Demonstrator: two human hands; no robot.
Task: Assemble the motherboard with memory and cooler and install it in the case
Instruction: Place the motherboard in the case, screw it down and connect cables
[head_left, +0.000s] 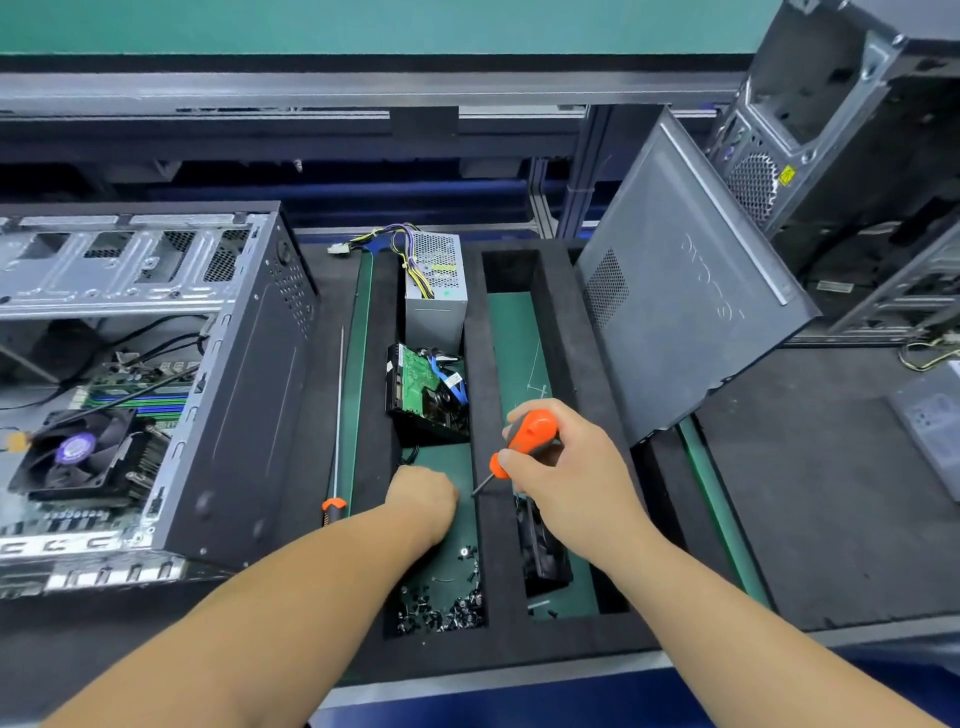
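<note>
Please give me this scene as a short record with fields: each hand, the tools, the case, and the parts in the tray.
right hand: grips the short orange screwdriver, tip pointing down-left
left hand: fingers curled, in the tray compartment above the loose screws; whether it holds a screw cannot be seen
second tool: long screwdriver lying in the tray's left slot
case: on its side, open; motherboard inside with cooler fan and memory sticks
tray parts: power supply, hard drive
side panel: leaning at right
</note>
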